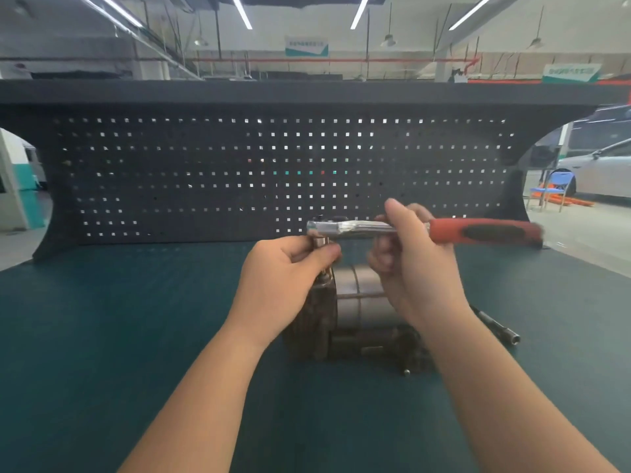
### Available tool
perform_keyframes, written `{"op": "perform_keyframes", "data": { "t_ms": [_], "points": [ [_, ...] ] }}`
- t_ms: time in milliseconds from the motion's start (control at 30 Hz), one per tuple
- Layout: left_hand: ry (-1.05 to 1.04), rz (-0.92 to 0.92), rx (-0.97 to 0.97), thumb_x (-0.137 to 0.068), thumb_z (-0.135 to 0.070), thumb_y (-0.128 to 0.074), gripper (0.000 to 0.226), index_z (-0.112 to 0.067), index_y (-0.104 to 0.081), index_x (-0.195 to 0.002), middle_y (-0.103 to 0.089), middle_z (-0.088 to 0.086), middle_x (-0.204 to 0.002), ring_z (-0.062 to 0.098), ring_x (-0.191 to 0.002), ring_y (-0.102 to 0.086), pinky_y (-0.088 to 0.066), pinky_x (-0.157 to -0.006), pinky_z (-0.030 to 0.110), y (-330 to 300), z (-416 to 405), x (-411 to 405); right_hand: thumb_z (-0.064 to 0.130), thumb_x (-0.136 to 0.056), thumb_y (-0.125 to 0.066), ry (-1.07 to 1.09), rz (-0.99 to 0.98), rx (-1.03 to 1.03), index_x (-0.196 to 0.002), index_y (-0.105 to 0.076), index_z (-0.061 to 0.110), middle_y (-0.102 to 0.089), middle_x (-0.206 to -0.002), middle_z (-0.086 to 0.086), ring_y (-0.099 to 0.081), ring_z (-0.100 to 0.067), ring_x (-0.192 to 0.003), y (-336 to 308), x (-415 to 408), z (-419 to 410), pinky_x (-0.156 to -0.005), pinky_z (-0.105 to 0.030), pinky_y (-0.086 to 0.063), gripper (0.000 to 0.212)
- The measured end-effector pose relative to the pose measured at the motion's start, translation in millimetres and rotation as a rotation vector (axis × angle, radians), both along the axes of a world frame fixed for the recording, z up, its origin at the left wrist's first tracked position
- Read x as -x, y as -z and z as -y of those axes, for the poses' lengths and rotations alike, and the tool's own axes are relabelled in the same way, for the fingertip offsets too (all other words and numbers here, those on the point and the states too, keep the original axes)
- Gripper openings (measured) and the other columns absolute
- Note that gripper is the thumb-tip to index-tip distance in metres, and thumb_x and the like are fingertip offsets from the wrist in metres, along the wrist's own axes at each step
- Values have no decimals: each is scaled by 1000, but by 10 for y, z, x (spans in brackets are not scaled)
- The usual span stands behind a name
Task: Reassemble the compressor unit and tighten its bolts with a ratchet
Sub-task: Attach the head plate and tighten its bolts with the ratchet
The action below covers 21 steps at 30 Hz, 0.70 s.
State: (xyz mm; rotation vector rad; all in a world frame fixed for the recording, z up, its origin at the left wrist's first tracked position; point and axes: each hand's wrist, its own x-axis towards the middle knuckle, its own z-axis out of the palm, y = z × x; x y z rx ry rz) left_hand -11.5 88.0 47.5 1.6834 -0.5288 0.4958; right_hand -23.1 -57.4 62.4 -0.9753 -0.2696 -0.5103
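Observation:
The grey metal compressor unit (358, 312) stands on the green bench mat, partly hidden behind both hands. A ratchet (478, 231) with a chrome shaft and red-and-black handle lies level above it, head to the left. My right hand (409, 264) grips the shaft just left of the red handle. My left hand (290, 268) pinches the socket (321, 242) under the ratchet head, which sits over a bolt at the compressor's top left. The bolt itself is mostly hidden by my fingers.
A dark socket extension bar (498, 327) lies on the mat right of the compressor. A black pegboard back panel (205, 172) rises behind the bench. The green mat (102, 336) stretches out left and right.

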Motion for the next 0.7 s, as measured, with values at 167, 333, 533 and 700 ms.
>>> {"op": "perform_keyframes", "data": {
  "t_ms": [167, 333, 533, 700],
  "points": [
    [31, 33, -40, -87, -24, -73, 12, -36, -76, -85, -76, -16, -85, 4, -87, -72, -57, -81, 22, -13, -10, 28, 19, -92, -59, -35, 8, -46, -58, -48, 25, -41, -46, 5, -35, -9, -39, 30, -51, 3, -41, -19, -31, 37],
    [55, 48, 2, -87, -22, -69, 27, -30, -74, -62, -69, -19, -60, -9, -55, -58, -43, -50, 6, -48, 7, 86, 17, -84, -67, 780, 644, 842, -57, -42, 11, -37, -53, 0, -34, -11, -51, 78, 255, -201, -44, -23, -31, 37],
    [27, 6, 6, -86, -23, -72, 20, -32, -77, -69, -74, -13, -69, -1, -66, -66, -54, -61, 19, -43, -6, 28, 32, -84, -62, 487, 298, 474, -56, -45, 22, -46, -49, 5, -39, 0, -43, 31, 199, -148, -46, -11, -34, 34],
    [-10, -9, -22, -87, -25, -72, 14, -34, -77, -77, -77, -8, -79, 15, -86, -73, -58, -79, 26, -13, 17, 41, 14, -96, -57, -201, -87, -239, -65, -48, 19, -41, -47, 3, -34, -8, -38, 18, -2, 15, -38, -18, -28, 33]
  ]
}}
